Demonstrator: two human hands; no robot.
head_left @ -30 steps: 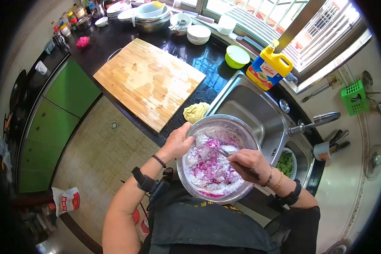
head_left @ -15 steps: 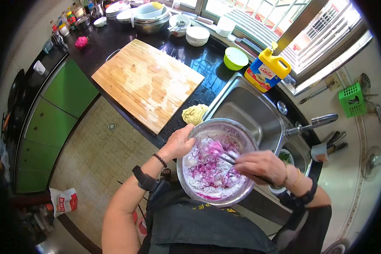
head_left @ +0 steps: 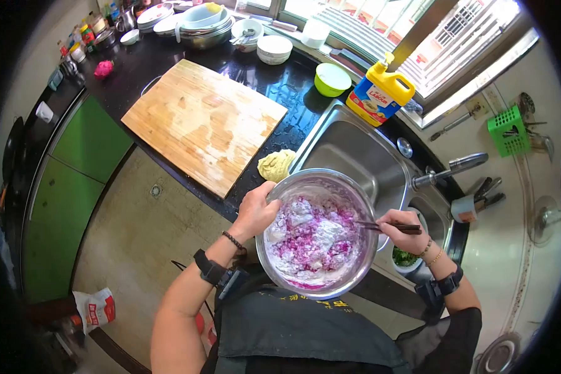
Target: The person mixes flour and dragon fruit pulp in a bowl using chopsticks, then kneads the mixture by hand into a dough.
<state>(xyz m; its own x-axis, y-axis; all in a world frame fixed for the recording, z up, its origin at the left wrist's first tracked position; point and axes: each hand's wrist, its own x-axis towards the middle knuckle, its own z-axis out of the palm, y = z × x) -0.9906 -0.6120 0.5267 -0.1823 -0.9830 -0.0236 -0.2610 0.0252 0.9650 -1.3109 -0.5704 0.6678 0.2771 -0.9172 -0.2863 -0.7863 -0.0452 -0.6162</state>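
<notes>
The left hand (head_left: 255,210) clamps the rim of the metal bowl (head_left: 364,209), thumb and fingers closed on its upper left edge. The right hand (head_left: 405,229) pinches a pair of dark chopsticks (head_left: 389,227), fingers gathered around them; they cross the bowl's right rim and point inward.

The metal bowl is in front of the dark apron (head_left: 293,330), partly over the near edge of the sink (head_left: 354,146). Inside it lies a loose, clumpy mixture (head_left: 315,237) of white powder and bright pink-purple bits, with white patches near the middle and left. The chopstick tips are near its right edge, though whether they touch it is hard to make out.

Just beyond the bowl, a pale yellow lump (head_left: 275,166) sits on the black counter (head_left: 119,83), between the sink and the wooden board (head_left: 202,128), which lies flat. To the right, below the faucet (head_left: 449,171), a white container (head_left: 407,268) holds chopped greens (head_left: 404,257).

Past the sink's far corner stand a yellow jug (head_left: 380,93) and a lime-green bowl (head_left: 332,80). Farther left are a stack of white bowls (head_left: 274,51) and, well apart, a bright pink object (head_left: 103,69).
</notes>
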